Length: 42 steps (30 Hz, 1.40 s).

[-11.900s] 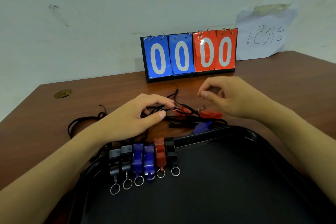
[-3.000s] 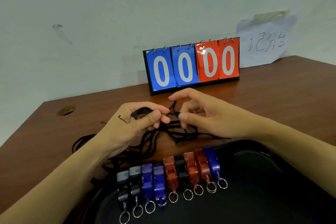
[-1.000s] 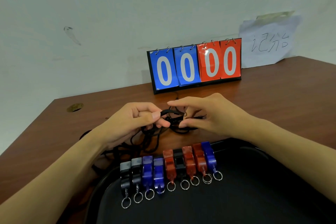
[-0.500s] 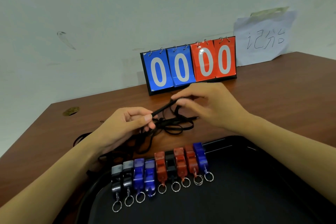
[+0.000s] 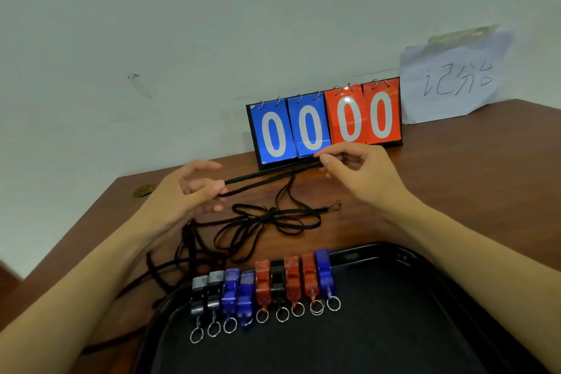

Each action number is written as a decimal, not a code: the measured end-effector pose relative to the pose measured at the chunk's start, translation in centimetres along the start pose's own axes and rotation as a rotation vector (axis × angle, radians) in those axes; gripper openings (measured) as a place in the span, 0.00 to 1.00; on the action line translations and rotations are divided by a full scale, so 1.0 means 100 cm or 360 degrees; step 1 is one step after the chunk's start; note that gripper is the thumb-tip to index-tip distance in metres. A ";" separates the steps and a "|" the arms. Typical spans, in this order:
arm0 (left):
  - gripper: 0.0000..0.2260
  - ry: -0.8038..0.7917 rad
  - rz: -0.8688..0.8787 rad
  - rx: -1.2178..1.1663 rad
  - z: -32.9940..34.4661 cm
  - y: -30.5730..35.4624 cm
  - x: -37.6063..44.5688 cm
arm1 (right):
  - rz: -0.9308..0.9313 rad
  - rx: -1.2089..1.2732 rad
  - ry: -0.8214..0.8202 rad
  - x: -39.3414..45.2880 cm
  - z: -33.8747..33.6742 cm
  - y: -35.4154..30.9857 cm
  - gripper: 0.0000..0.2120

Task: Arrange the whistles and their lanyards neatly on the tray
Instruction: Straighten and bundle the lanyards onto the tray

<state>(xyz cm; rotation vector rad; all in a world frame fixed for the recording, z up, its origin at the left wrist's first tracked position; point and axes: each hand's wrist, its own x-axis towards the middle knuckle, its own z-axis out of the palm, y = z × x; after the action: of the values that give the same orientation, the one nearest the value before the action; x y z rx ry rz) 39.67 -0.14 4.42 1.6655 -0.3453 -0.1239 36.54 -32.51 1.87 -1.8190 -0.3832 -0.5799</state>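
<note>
Left hand (image 5: pixel 185 194) & right hand (image 5: pixel 358 170) each pinch a lanyard (image 5: pixel 267 177) end, taut above table (image 5: pixel 473 179); whistles (image 5: pixel 264 285) rowed on tray (image 5: pixel 394 328).

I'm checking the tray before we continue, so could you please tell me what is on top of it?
Nine whistles lie in a row along the tray's far edge. No lanyards are visible on it; the forearms cover its side edges.
</note>
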 end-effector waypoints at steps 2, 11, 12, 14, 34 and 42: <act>0.34 0.0010 0.0017 0.0057 -0.004 0.007 -0.012 | 0.0030 0.0027 -0.0047 -0.001 0.001 -0.003 0.06; 0.11 0.0292 0.0065 0.0406 -0.017 0.018 -0.110 | -0.0098 -0.0460 -0.0799 -0.012 -0.003 -0.062 0.07; 0.09 0.0279 0.0073 0.0481 -0.016 0.017 -0.121 | -0.0133 -0.0513 -0.0820 -0.014 -0.004 -0.071 0.07; 0.08 0.0235 0.0093 0.0676 -0.016 0.016 -0.141 | -0.0179 -0.0585 -0.0858 -0.023 -0.006 -0.085 0.07; 0.08 0.0112 0.0274 0.1767 0.031 0.000 -0.220 | -0.0115 -0.1212 -0.1027 -0.147 -0.030 -0.099 0.14; 0.09 0.0388 0.0079 0.1812 -0.041 0.026 -0.245 | -0.0253 -0.1325 -0.0993 -0.159 -0.047 -0.135 0.14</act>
<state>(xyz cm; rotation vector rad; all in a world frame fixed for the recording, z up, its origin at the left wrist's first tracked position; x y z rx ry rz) 17.21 10.83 4.61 2.7528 -0.2785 0.3870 15.35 -32.37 4.72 -2.7957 -0.7889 -0.2650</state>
